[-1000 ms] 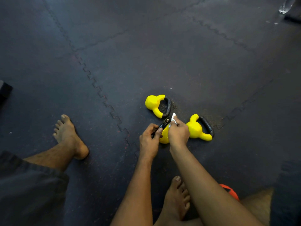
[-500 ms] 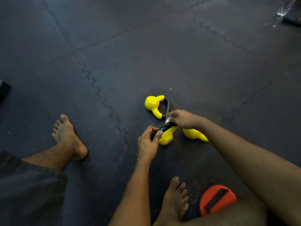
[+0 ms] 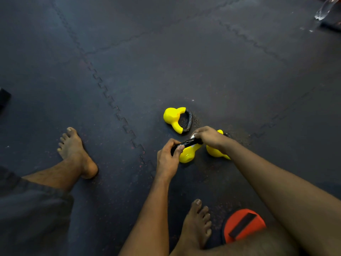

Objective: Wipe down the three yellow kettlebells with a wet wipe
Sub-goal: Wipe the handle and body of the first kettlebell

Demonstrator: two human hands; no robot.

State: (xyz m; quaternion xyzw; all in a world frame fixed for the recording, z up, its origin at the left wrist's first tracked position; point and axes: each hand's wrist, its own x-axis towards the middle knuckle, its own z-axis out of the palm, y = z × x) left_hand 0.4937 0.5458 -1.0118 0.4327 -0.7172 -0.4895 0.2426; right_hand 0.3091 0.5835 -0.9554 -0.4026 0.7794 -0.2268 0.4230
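Note:
Three small yellow kettlebells with black handles are on the dark floor mat. The near kettlebell [image 3: 187, 153] is held between both hands: my left hand [image 3: 168, 158] grips the left end of its black handle, and my right hand [image 3: 210, 136] presses a white wet wipe [image 3: 194, 135] onto the handle's right end. A second kettlebell [image 3: 174, 119] lies on its side just beyond. The third kettlebell [image 3: 215, 152] is mostly hidden under my right wrist.
My bare left foot [image 3: 76, 152] rests on the mat at the left, my right foot [image 3: 196, 223] near the bottom centre. An orange round disc with a black strap [image 3: 243, 225] lies beside my right leg. A clear plastic item [image 3: 323, 8] sits at the far top right.
My right arm swung out to the right and its hand shifted from above the kettlebell body to the right end of the handle. The left hand kept its grip.

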